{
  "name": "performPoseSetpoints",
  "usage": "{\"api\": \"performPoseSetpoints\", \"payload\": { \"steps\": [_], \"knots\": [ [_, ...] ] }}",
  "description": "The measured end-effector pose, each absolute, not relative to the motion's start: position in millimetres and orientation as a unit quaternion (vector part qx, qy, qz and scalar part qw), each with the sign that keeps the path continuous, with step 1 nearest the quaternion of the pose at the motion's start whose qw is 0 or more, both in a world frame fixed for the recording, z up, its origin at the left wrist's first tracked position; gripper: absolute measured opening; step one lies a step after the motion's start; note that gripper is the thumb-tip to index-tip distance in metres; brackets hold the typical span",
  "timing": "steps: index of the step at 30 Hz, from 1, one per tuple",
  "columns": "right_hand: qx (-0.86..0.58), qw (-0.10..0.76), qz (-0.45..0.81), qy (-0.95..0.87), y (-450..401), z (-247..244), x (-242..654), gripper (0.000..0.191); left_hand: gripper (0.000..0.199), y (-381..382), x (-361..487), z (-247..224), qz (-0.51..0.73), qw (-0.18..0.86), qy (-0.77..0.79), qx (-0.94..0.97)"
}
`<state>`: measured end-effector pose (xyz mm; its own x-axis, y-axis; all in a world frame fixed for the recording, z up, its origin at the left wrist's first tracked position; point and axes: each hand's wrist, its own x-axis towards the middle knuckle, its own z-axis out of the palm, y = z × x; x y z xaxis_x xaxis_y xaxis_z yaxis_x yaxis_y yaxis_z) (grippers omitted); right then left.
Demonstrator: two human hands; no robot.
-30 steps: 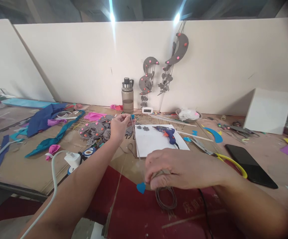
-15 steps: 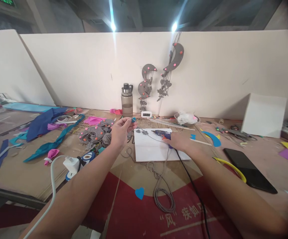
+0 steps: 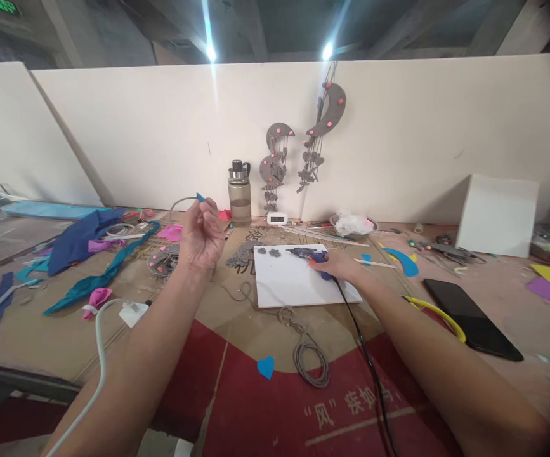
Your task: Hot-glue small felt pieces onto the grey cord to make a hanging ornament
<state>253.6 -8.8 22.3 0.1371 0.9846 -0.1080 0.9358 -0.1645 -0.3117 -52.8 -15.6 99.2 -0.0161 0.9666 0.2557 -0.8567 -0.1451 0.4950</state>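
Raised over the left part of the table, my left hand (image 3: 203, 233) pinches a small blue piece (image 3: 200, 197) at its fingertips. A grey cord (image 3: 178, 202) curves away from that piece to the left. My right hand (image 3: 339, 264) is closed around a dark blue glue gun (image 3: 309, 255), whose nozzle points left above a white board (image 3: 288, 282). Small grey cut-out shapes (image 3: 269, 252) lie at the board's upper left corner. A coil of grey cord (image 3: 311, 363) rests in front of the board, with a blue heart (image 3: 266, 367) to its left.
A water bottle (image 3: 240, 193) and a small digital clock (image 3: 277, 218) stand by the back panel, where grey moon ornaments (image 3: 328, 111) hang. To the right lie a black phone (image 3: 472, 319) and a yellow-handled tool (image 3: 439, 316). Teal fabric (image 3: 98, 276) and a white plug (image 3: 133, 313) are left.
My left hand has moved left and up with the blue piece, drawing the grey cord along, and its palm has turned into view. My right hand keeps the glue gun over the board.
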Motion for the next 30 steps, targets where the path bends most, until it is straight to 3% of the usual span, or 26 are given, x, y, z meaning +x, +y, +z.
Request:
{"api": "performPoseSetpoints", "payload": {
  "steps": [3, 8, 19, 23, 26, 30],
  "knots": [
    [-0.756, 0.105, 0.173, -0.622, -8, 23, 254, 0.029, 0.024, -21, -56, 104, 0.712, 0.654, 0.022, 0.255],
    [-0.768, 0.173, 0.239, -0.569, -11, 29, 247, 0.019, 0.006, -11, -31, 79, 0.659, 0.627, 0.206, 0.361],
    [-0.649, 0.432, 0.374, -0.502, -22, 45, 219, 0.007, 0.025, -11, -3, 42, 0.649, 0.539, 0.302, 0.444],
    [-0.585, 0.526, 0.292, -0.544, -29, 49, 212, 0.019, 0.026, -10, -2, 41, 0.665, 0.511, 0.321, 0.441],
    [-0.533, 0.549, 0.218, -0.606, -38, 51, 206, 0.030, 0.026, -9, -1, 39, 0.674, 0.501, 0.320, 0.438],
    [-0.497, 0.569, 0.201, -0.623, -51, 52, 195, 0.026, 0.025, -9, -2, 38, 0.679, 0.507, 0.311, 0.430]
  ]
}}
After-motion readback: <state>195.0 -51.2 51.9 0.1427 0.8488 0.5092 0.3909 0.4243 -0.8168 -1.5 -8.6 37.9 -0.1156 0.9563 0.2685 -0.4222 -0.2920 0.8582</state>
